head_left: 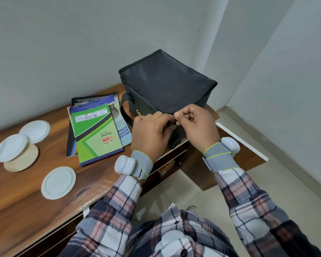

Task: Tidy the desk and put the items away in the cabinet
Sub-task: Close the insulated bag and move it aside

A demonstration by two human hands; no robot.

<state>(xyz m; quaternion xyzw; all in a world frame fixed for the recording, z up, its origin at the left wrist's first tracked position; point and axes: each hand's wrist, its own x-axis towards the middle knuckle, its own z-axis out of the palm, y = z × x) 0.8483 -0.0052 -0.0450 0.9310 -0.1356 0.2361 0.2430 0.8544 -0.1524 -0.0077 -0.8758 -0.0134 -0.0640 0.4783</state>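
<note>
1. Currently we are seeing the black bag (167, 84) sitting closed on the right end of the wooden desk (26, 197), near the wall corner.
2. The left hand (152, 130) is curling its fingers onto the bag's near top edge and gripping it, with the fingertips hiding from us.
3. The right hand (195, 125) is pinching thumb to forefinger on that same edge, right against the left hand. We are not making out the small part being pinched.
4. A green slip pad (96, 134) is lying on a fanned stack of brochures (93, 102), just left of the bag.
5. Farther left, three white paper plates (58, 182) are lying apart on the desk, one overlapping a beige plate (22, 162).
6. Below the hands we are seeing a dark cabinet opening (167, 166) under the desk, with something yellow and red inside that is too dim to identify.
</note>
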